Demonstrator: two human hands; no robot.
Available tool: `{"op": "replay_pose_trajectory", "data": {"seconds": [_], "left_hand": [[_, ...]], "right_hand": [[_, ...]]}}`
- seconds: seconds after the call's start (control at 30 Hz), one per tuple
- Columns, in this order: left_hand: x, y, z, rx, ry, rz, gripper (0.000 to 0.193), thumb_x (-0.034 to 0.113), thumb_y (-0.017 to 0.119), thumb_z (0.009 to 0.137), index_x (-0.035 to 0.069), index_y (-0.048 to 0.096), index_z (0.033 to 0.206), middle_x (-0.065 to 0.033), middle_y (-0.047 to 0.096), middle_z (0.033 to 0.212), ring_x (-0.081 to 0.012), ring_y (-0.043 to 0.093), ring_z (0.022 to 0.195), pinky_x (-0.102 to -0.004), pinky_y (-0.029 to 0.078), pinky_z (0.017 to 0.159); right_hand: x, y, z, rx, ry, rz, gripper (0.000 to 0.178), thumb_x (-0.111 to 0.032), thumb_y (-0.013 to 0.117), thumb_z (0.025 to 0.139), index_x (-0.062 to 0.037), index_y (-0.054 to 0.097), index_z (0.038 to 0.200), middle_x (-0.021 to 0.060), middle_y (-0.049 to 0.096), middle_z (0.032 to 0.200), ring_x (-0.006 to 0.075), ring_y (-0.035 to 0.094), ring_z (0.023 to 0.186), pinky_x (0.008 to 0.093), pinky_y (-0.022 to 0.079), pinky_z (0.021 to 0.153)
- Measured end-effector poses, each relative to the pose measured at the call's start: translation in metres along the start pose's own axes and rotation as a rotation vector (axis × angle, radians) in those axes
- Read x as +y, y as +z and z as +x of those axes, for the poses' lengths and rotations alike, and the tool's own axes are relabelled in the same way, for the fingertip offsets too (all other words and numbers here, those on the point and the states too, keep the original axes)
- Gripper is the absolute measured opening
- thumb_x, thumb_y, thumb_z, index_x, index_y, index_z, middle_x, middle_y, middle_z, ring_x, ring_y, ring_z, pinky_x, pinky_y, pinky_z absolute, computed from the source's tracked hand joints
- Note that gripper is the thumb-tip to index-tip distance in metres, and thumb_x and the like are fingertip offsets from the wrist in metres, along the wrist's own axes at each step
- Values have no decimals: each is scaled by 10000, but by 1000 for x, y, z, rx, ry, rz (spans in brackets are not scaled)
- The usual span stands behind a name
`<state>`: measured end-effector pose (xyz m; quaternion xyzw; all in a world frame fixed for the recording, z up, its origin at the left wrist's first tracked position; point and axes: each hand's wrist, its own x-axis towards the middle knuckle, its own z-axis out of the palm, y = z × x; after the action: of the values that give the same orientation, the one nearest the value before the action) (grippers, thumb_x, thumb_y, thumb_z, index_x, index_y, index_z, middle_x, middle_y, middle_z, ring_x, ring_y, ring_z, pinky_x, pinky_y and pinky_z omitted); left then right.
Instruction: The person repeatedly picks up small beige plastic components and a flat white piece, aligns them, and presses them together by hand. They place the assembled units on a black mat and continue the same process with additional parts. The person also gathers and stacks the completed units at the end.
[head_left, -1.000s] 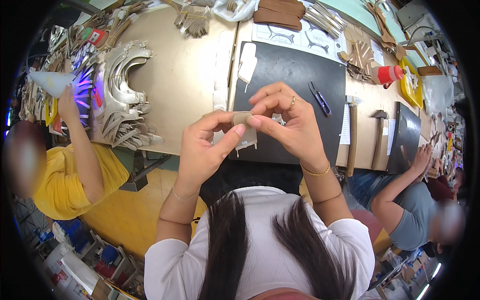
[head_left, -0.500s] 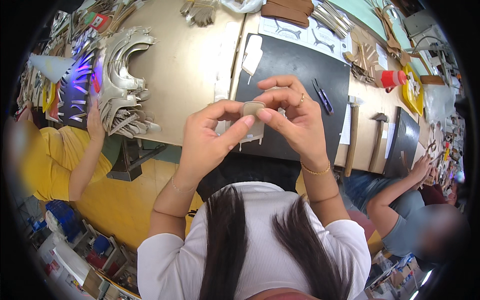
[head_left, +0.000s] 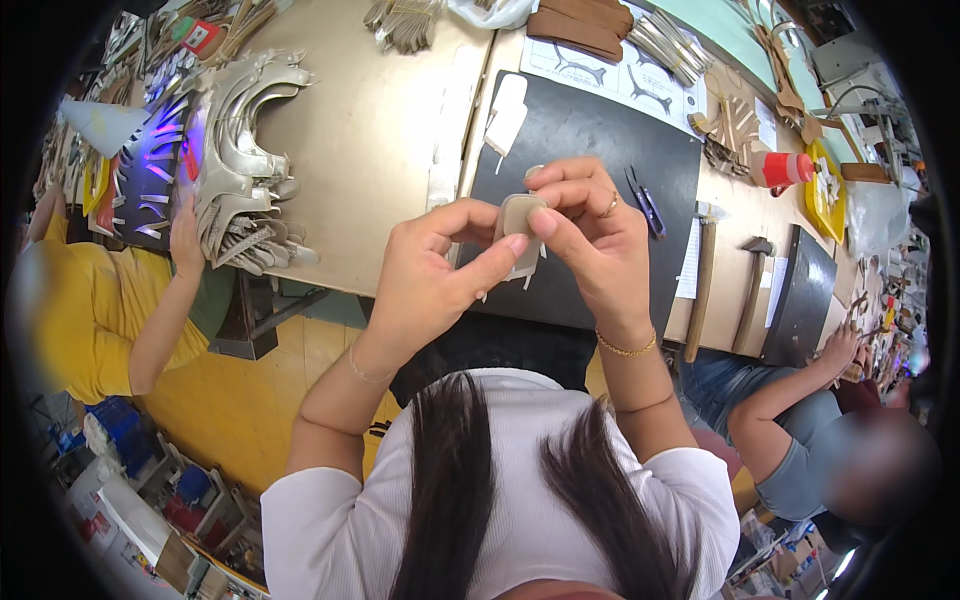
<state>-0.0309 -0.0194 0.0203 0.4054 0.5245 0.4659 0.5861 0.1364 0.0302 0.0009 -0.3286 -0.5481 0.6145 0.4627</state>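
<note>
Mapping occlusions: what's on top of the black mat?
On the black mat: white pieces at far left, a blue tool near the right edge. Left hand, right hand and the beige piece they hold hide part; anything beneath can't be seen.

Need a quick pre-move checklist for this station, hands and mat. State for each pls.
1. Left hand on the taupe round-ended piece: ok, thumb on its near face.
2. Right hand on the same piece: ok, thumb at its right edge.
3. Back of the piece: cannot tell, it faces away from the camera.
4. Purple-handled snips free to pick up: ok, lying uncovered on the black mat.
5. White pieces clear of both hands: ok, at the mat's upper left.
6. Mat clear of loose items: not ok, snips and white pieces lie on it.
</note>
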Motion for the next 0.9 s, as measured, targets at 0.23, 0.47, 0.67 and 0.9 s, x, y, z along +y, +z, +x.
{"op": "replay_pose_trajectory", "data": {"seconds": [0.23, 0.47, 0.67, 0.9], "left_hand": [[-3, 4, 3, 22, 111, 34, 106, 79, 712, 846, -8, 682, 898, -41, 675, 795, -90, 594, 712, -248, 478, 678], [-11, 7, 12, 102, 295, 165, 72, 34, 733, 785, 1, 690, 832, -49, 637, 775, -123, 595, 702, -257, 464, 668], [-20, 10, 16, 149, 387, 269, 74, 18, 742, 768, 3, 691, 820, -56, 644, 777, -131, 599, 694, -254, 457, 648], [-25, 6, 20, 197, 471, 363, 113, 53, 750, 745, 19, 694, 838, -84, 651, 773, -206, 613, 699, -316, 474, 679]], "right_hand": [[0, 2, 0, -16, 46, 45, 117, -91, 714, 860, 2, 690, 927, 77, 590, 1099, 78, 558, 826, 224, 473, 751], [7, 6, 0, 56, 2, 22, 113, -106, 703, 869, -5, 675, 911, 69, 600, 1018, 104, 569, 843, 250, 473, 775], [17, 3, 0, 54, -53, -129, 97, -115, 676, 873, -24, 649, 893, 74, 607, 982, 176, 585, 906, 294, 468, 818], [24, 6, 4, 111, -16, -98, 125, -54, 708, 838, -31, 621, 925, 81, 570, 1018, 170, 553, 914, 286, 458, 832]]}}
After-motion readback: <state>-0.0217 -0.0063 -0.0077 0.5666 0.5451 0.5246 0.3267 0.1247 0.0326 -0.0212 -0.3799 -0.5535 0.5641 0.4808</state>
